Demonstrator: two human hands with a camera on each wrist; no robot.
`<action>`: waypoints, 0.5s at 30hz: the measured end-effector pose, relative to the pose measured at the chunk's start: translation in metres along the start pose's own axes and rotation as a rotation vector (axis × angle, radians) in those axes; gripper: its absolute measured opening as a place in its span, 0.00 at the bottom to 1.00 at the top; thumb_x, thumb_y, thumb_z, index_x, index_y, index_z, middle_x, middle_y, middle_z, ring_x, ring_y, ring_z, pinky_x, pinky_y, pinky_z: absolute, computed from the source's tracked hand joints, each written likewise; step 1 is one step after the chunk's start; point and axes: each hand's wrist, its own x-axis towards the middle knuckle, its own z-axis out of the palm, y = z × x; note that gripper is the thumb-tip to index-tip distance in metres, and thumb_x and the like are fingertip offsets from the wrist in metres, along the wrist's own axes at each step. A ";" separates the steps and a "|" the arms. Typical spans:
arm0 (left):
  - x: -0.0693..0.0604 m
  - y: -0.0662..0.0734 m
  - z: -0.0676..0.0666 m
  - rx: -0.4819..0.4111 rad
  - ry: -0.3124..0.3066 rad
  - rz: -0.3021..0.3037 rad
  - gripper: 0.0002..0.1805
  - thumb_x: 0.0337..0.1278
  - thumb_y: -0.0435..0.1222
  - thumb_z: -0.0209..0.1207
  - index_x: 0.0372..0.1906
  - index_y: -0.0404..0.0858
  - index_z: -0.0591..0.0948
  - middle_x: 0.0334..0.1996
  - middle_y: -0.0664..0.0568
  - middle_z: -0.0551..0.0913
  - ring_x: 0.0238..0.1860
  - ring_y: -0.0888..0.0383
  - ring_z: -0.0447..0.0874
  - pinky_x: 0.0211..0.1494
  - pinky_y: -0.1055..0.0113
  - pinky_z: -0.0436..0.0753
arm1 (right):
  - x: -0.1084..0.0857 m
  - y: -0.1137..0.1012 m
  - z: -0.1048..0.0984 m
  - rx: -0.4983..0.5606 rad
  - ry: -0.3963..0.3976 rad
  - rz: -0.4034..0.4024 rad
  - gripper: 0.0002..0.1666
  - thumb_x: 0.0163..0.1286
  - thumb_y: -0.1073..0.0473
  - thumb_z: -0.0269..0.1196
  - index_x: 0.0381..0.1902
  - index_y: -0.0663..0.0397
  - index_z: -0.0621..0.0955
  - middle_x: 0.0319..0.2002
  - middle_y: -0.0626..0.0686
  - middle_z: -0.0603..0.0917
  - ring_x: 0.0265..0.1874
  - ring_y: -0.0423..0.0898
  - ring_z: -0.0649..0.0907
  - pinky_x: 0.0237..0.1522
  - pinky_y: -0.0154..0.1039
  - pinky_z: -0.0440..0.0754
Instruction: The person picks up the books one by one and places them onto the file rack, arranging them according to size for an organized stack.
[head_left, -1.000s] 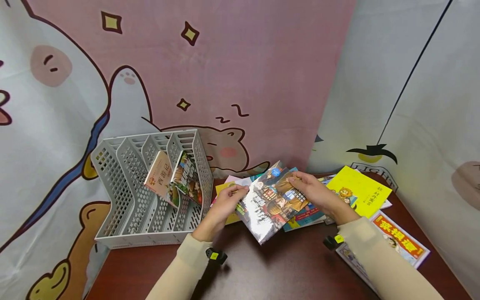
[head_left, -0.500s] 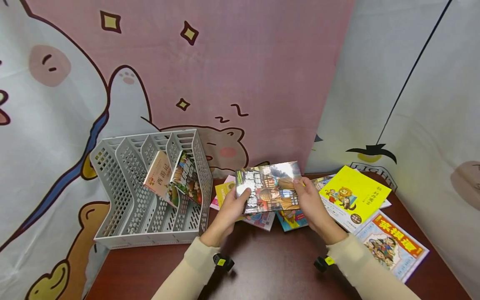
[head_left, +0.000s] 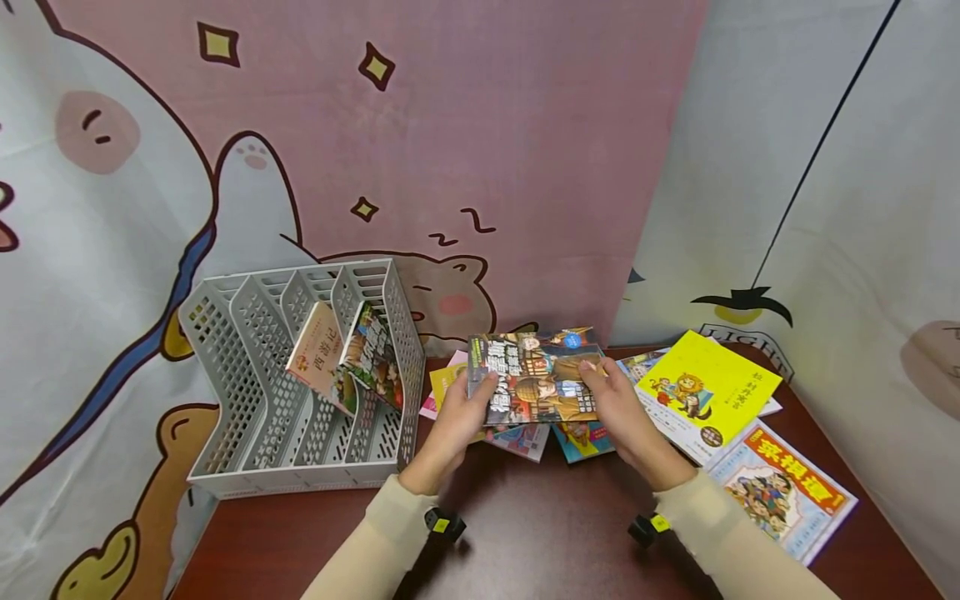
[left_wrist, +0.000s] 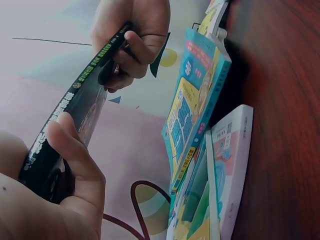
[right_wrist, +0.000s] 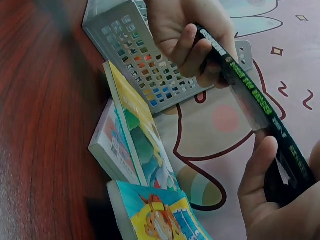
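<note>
A dark picture-covered book (head_left: 536, 387) is held up above the table between both hands, its illustrated cover showing in the head view. My left hand (head_left: 454, 425) grips its left end, thumb on the cover and fingers beneath. At the other end my right hand (head_left: 628, 421) holds it the same way. The wrist views look along the black spine (left_wrist: 62, 102), which has white and green lettering. Under and behind the held book lie a blue book (head_left: 583, 442) and a yellow one (head_left: 444, 379), partly covered.
A grey slotted file rack (head_left: 300, 475) stands at the left with two books, one cream-coloured (head_left: 322, 350) and one dark green (head_left: 372, 354). To the right lie a yellow lion book (head_left: 712, 383) and a red-titled comic (head_left: 787, 492). A printed cloth (head_left: 525, 167) hangs behind.
Over the last second the book has turned from a slant to nearly level, and my right hand has come down to its right end. In the last half second its cover has tilted slightly.
</note>
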 end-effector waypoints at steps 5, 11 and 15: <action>0.000 0.002 -0.003 0.058 0.007 0.019 0.21 0.86 0.52 0.57 0.64 0.40 0.77 0.27 0.53 0.88 0.18 0.58 0.83 0.18 0.64 0.79 | 0.006 -0.003 -0.010 -0.062 -0.053 0.065 0.36 0.90 0.37 0.52 0.78 0.55 0.61 0.35 0.49 0.84 0.28 0.43 0.82 0.34 0.38 0.80; -0.001 0.001 -0.006 0.067 -0.057 0.020 0.22 0.87 0.51 0.57 0.66 0.39 0.78 0.28 0.52 0.88 0.18 0.58 0.81 0.18 0.66 0.78 | 0.026 -0.011 -0.034 -0.244 -0.094 0.049 0.47 0.88 0.34 0.55 0.90 0.48 0.52 0.67 0.67 0.81 0.56 0.60 0.86 0.54 0.48 0.84; -0.001 -0.002 -0.006 0.066 -0.121 0.015 0.21 0.87 0.50 0.56 0.67 0.38 0.78 0.30 0.52 0.89 0.19 0.59 0.81 0.17 0.68 0.78 | 0.045 -0.018 -0.050 -0.465 -0.160 -0.073 0.35 0.88 0.34 0.55 0.82 0.44 0.71 0.73 0.62 0.82 0.64 0.61 0.83 0.61 0.53 0.84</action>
